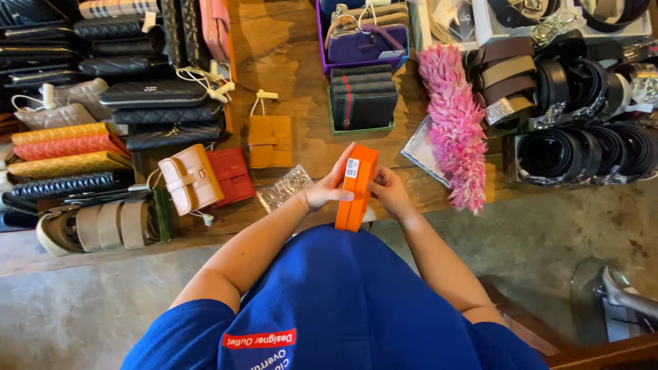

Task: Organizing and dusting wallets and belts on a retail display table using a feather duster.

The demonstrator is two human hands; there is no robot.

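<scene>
Both my hands hold a flat orange box (357, 190) upright on its edge, just in front of my blue shirt. My left hand (327, 188) wraps the box's left side, fingers reaching up to its top corner. My right hand (388, 191) grips the right side lower down. A small white sticker sits near the box's top. The box hangs above the front edge of a wooden table (281, 55).
On the table lie a tan wallet (190, 178), a red wallet (231, 174), a mustard wallet (269, 140), a small clear bag (284, 187), rows of quilted purses (152, 94) at left, a pink fluffy duster (454, 116), coiled belts (579, 147) at right and a purple tray (363, 41).
</scene>
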